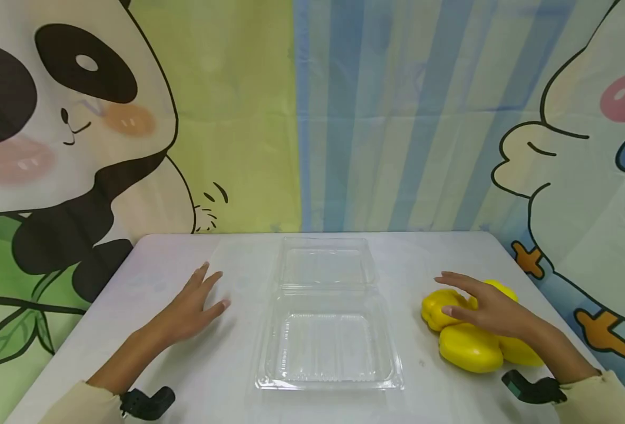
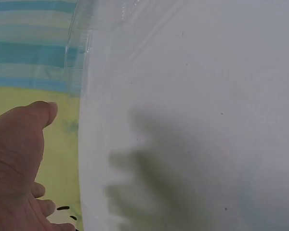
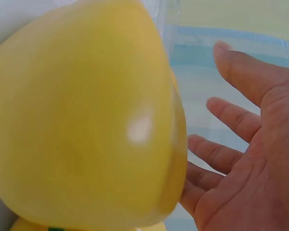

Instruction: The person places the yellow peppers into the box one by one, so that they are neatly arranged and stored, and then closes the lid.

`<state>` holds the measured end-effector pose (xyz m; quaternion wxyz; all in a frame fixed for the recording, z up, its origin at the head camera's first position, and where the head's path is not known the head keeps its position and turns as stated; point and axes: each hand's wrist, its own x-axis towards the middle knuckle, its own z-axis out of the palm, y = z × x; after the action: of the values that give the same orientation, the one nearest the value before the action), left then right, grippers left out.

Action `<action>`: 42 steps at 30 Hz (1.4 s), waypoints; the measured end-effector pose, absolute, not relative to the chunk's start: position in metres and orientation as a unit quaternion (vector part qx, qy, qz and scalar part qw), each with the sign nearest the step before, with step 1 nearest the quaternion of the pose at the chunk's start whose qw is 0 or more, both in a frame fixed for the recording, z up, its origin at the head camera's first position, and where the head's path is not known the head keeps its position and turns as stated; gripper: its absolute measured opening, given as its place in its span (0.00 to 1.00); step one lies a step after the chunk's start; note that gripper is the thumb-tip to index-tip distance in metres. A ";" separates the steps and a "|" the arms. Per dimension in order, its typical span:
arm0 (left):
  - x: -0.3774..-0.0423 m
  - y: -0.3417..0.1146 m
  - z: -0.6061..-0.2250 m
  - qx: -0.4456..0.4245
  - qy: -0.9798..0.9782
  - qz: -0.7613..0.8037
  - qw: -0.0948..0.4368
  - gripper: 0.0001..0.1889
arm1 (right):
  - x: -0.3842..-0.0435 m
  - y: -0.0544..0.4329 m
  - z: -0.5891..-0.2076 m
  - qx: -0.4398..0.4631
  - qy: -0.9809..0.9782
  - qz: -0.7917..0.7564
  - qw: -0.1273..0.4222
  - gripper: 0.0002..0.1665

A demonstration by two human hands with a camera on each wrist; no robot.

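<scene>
Several yellow bell peppers (image 1: pixel 470 348) are bunched together on the right side of the table. Over them hovers my right hand (image 1: pixel 489 309), its fingers extended and holding nothing. In the right wrist view one large yellow pepper (image 3: pixel 86 115) fills the left half, beside the spread right hand (image 3: pixel 250 139). A clear plastic clamshell container (image 1: pixel 323 347) lies unfolded in the middle, lid part toward the back. To its left, my left hand (image 1: pixel 188 312) is above the table with fingers spread, nothing in it; the left wrist view shows its thumb and a few fingertips.
The white-covered table (image 1: pixel 222 377) reaches back to a printed curtain (image 1: pixel 386 118) with a panda and stripes. A dark band with a small device (image 1: pixel 148 404) is on the left wrist, and a similar device (image 1: pixel 534 388) is on the right.
</scene>
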<state>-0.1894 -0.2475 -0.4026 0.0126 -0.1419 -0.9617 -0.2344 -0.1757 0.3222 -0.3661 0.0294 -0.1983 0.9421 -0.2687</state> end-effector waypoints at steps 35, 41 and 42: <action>-0.127 -0.192 -0.412 -0.170 -0.898 -0.403 0.044 0.47 | -0.174 0.334 -0.389 -0.201 0.929 -0.307 0.043 0.29; -0.118 -0.183 -0.418 -0.205 -0.880 -0.426 0.040 0.51 | -0.172 0.330 -0.393 -0.194 0.927 -0.318 0.045 0.29; -0.117 -0.181 -0.419 -0.214 -0.877 -0.428 0.040 0.51 | -0.171 0.329 -0.393 -0.192 0.927 -0.319 0.044 0.29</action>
<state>-0.1175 -0.1809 -0.4195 0.0404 -0.2138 -0.8771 -0.4283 -0.1710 0.3293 -0.3930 0.0443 -0.1923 0.9270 -0.3190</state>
